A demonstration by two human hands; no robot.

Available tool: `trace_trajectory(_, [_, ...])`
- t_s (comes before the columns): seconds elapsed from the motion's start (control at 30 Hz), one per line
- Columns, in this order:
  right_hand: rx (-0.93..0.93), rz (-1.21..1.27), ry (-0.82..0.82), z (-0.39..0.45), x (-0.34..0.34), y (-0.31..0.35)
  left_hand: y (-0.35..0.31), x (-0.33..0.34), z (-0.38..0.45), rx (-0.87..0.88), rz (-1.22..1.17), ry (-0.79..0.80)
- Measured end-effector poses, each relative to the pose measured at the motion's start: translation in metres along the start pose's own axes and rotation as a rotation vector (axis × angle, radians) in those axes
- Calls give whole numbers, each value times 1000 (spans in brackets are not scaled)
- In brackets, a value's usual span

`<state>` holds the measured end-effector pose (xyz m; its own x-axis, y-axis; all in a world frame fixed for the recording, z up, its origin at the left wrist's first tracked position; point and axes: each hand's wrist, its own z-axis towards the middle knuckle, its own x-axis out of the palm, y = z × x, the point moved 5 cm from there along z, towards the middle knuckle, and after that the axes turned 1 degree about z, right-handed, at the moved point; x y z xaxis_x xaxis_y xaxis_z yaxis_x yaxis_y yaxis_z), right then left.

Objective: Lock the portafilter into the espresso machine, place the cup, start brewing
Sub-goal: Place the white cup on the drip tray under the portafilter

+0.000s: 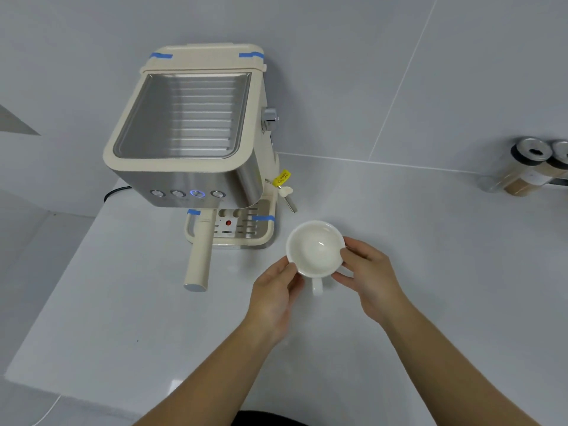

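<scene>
Step in hand: placing the cup. The portafilter (199, 250) appears seated under the espresso machine (187, 133), its cream handle projecting toward me over the front of the drip tray (261, 238); whether it is fully locked I cannot confirm from this angle.

My left hand (273, 299) is part-closed, thumb and fingertips pressed to the near-left rim of the white cup (313, 247). My right hand (365, 275) is likewise curled, fingers pinching the right side of the cup. Both hands hold it. The cup is empty, upright, its handle pointing toward me, and sits just right of and in front of the drip tray, not on it. Whether its base touches the tabletop (123, 302) I cannot tell.

Next move, in my judgement: carry the cup left and back onto the tray grate, beneath the portafilter spouts, clearing the steam wand (289, 201) at the machine's right side. Then press a brew button; of the four buttons (187, 193) on the front panel, one shows a blue ring.

Surface: pale grey-white tabletop, glossy. A dark cable (115, 192) runs behind the machine. Walls are large grey tiles. Two spice jars (528, 167) lie far right, well apart from the work.
</scene>
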<state>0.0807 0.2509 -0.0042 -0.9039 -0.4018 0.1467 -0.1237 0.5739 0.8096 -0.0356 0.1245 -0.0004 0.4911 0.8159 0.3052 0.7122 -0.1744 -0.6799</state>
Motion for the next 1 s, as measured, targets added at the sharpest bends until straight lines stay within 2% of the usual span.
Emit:
trace_trajectory(0.27, [11, -78, 172, -11, 55, -4, -2, -36, -24, 119, -177, -155])
trace_trajectory(0.4, [-3, -106, 138, -4, 73, -9, -6, -43, -26, 182, -249, -210])
trace_trajectory(0.73, [-146, -189, 264, 22, 121, -8, -19, -43, 7, 319, -301, -316])
trace_trajectory(1.0, [-187, -169, 215, 52, 142, -1, -36, -39, 30, 384, -294, -439])
